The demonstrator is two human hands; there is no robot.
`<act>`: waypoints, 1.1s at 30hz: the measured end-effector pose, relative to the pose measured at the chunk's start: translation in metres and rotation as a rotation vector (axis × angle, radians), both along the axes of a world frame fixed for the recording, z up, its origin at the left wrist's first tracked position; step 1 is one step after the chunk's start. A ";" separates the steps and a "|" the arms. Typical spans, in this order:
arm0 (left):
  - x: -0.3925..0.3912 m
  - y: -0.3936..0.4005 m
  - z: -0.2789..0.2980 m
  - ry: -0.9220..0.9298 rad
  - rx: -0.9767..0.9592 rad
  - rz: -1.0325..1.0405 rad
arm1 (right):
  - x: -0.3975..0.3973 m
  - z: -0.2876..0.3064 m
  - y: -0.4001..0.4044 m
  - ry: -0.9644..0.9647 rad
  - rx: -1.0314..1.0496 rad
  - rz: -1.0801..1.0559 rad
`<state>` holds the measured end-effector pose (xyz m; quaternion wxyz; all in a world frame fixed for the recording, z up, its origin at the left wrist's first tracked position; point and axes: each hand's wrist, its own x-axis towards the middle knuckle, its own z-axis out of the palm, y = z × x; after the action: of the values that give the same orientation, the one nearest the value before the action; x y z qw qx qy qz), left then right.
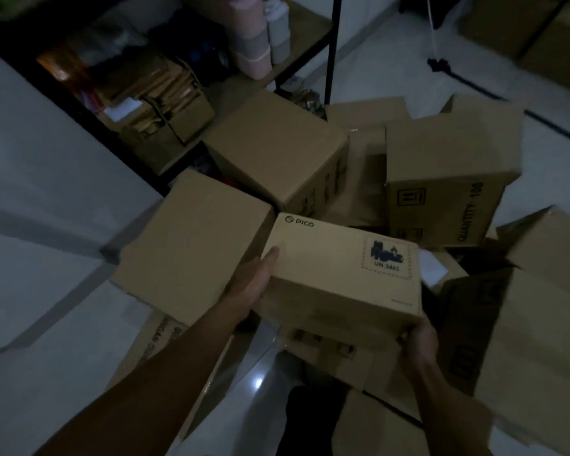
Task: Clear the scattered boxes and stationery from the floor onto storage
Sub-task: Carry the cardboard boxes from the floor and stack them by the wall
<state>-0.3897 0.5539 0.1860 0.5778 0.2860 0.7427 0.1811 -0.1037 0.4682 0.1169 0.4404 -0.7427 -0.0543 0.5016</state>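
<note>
A plain brown cardboard PICO box (339, 274), printed with a "UN 3481" battery label on its top, is held above the floor (46, 192) amid scattered cartons, in front of the dark shelf (191, 90). The left hand (255, 284) presses flat against its side; the right hand (420, 343) grips its near corner.

pico box (339, 274) amid boxes on floor (46, 179); shelf (165, 93) behind.
</note>
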 end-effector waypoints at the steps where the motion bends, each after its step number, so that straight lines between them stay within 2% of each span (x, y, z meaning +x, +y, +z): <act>1: -0.012 -0.018 0.011 -0.011 0.027 0.028 | -0.010 0.013 -0.006 0.001 0.015 0.021; 5: -0.069 -0.089 0.052 -0.046 0.129 0.091 | -0.053 0.056 -0.034 0.007 0.092 0.121; 12: -0.168 -0.230 0.099 -0.068 0.256 0.043 | -0.128 0.118 -0.097 0.081 0.268 0.189; 15: -0.200 -0.281 0.114 -0.060 0.342 0.108 | -0.163 0.137 -0.120 0.024 0.302 0.272; 24: -0.304 -0.420 0.137 -0.096 0.497 0.357 | -0.284 0.172 -0.190 -0.019 0.469 0.550; 33: -0.418 -0.517 0.143 0.037 0.625 0.502 | -0.429 0.194 -0.214 0.063 0.427 0.840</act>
<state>-0.8082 0.0366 0.3291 0.3872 0.2608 0.7090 0.5286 -0.5326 0.2545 0.3110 0.3436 -0.5335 -0.4389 0.6362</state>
